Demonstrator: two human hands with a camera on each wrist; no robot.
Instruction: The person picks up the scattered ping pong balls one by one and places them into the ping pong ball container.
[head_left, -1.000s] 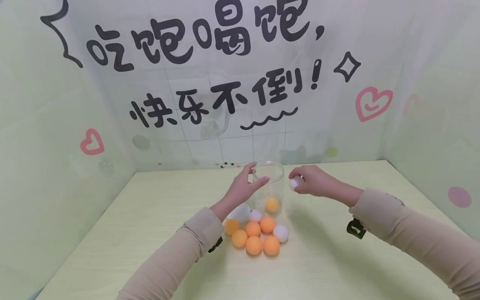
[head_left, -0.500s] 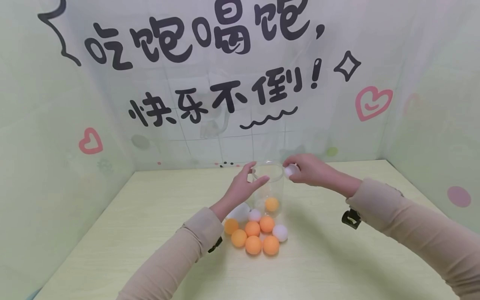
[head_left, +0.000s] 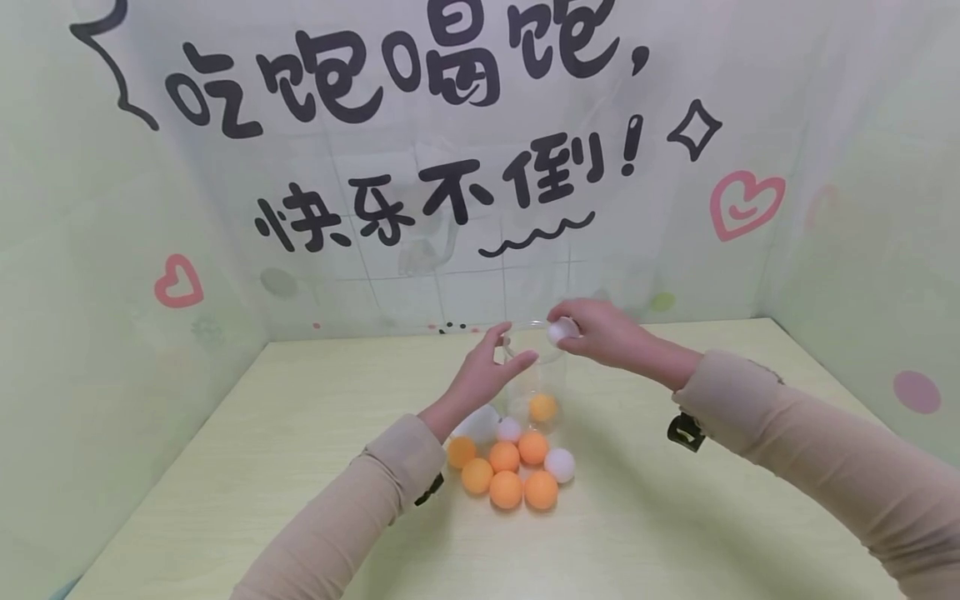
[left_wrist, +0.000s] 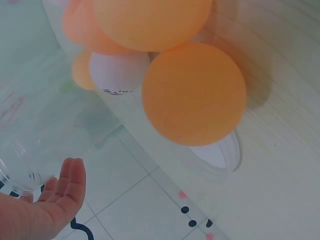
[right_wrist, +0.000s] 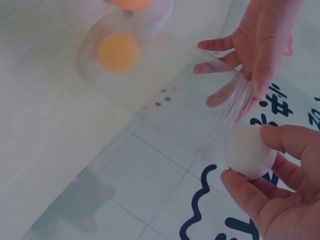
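Note:
A clear plastic jar (head_left: 551, 375) stands upright on the table with one orange ping-pong ball (head_left: 543, 407) at its bottom. My left hand (head_left: 480, 371) holds the jar near the rim, thumb in front and fingers around the far side. My right hand (head_left: 611, 333) pinches a white ping-pong ball (right_wrist: 250, 151) between thumb and fingers, right at the right side of the jar's rim. In front of the jar, several orange balls (head_left: 506, 490) and two white balls (head_left: 559, 465) lie in a loose cluster.
A round clear lid (left_wrist: 225, 155) lies flat on the pale wooden table (head_left: 262, 500), left of the jar and partly behind the left wrist. A printed curtain (head_left: 450, 292) rises at the table's back edge and along both sides.
My right hand has moved left and up with the white ball, from beside the jar to its rim. The left hand and the jar have stayed in place.

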